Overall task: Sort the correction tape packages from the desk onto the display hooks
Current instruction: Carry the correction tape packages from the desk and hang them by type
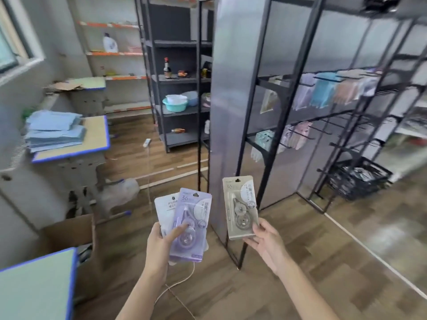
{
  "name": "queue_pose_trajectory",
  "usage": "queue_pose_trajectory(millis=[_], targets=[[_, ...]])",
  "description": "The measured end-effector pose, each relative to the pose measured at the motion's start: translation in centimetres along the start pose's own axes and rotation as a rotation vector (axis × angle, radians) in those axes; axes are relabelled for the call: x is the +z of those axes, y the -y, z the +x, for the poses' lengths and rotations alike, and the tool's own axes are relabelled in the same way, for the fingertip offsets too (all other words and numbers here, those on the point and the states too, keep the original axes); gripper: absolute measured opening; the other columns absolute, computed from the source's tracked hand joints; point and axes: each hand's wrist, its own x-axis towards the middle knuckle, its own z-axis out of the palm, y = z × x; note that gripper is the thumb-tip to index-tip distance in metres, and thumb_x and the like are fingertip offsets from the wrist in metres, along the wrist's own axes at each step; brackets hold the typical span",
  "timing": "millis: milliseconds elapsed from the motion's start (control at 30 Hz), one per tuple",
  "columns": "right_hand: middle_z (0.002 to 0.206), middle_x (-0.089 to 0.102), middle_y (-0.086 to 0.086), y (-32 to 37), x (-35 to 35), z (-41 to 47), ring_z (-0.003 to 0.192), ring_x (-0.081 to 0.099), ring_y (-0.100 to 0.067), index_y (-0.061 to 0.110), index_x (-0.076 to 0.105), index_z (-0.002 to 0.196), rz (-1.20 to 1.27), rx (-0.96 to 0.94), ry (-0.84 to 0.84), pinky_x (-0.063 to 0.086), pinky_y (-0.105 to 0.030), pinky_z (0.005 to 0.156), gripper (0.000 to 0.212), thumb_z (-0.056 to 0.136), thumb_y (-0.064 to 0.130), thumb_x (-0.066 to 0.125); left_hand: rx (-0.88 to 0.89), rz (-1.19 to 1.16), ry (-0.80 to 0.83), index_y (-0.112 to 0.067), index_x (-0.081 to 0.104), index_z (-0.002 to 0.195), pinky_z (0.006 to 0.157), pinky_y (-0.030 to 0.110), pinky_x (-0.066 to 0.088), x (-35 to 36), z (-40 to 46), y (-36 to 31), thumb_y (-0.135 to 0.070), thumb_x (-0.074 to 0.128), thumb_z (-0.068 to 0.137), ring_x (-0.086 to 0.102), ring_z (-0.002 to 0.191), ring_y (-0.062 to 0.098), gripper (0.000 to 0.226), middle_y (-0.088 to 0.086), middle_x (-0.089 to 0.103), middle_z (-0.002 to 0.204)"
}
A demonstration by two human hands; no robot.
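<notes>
Left hand (159,245) grips 2 fanned packages, purple package (190,224) frontmost; right hand (265,241) pinches beige package (240,207).

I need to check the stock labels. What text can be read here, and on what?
"36": top of the purple package in the left hand.
"36": top of the beige package in the right hand.
White package behind the purple one: print too blurred.
Other small print on all three: unreadable.
</notes>
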Motion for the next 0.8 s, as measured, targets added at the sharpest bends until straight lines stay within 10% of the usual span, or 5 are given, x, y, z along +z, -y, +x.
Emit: queue_pose_trajectory(millis=[233,467,633,800], targets=[[0.112,0.068,-0.016,1.9,-5.0,-0.1,0.097,0.068,-0.026,0.004,0.059,0.111,0.006,-0.085,-0.187,0.053,-0.035,0.082,0.019,0.1,0.004,0.043,-0.024,0.034,0.178,-0.008,0.059,0.11,0.077,0.058,0.056,6.0,2.3,0.7,-0.035,0.088,0.049,0.073,0.088,0.03,0.073,0.007,0.075,0.103],[0.111,0.069,-0.014,4.9,-11.1,0.7,0.103,0.067,-0.027,0.006,0.06,0.111,0.019,-0.154,-0.331,0.052,-0.039,0.088,0.019,0.101,0.006,0.043,-0.012,0.091,0.326,-0.01,0.06,0.106,0.04,0.024,0.044,14.0,3.3,0.8,-0.03,0.079,0.057,0.072,0.074,0.023,0.057,0.004,0.075,0.097],[0.11,0.07,-0.012,9.0,-18.0,1.9,0.101,0.068,-0.025,0.009,0.061,0.11,0.03,-0.206,-0.389,0.053,-0.035,0.084,0.02,0.102,0.007,0.042,-0.043,0.104,0.394,-0.011,0.06,0.108,0.062,0.046,0.055,22.5,4.5,2.2,-0.034,0.084,0.056,0.073,0.086,0.03,0.062,0.005,0.075,0.101],[0.107,0.071,-0.009,14.4,-26.3,2.8,0.101,0.068,-0.023,0.012,0.062,0.107,0.021,-0.246,-0.443,0.052,-0.034,0.085,0.021,0.102,0.007,0.042,-0.042,0.101,0.422,-0.009,0.059,0.109,0.06,0.038,0.055,32.7,5.0,4.0,-0.034,0.085,0.053,0.073,0.088,0.032,0.067,0.007,0.075,0.1]])
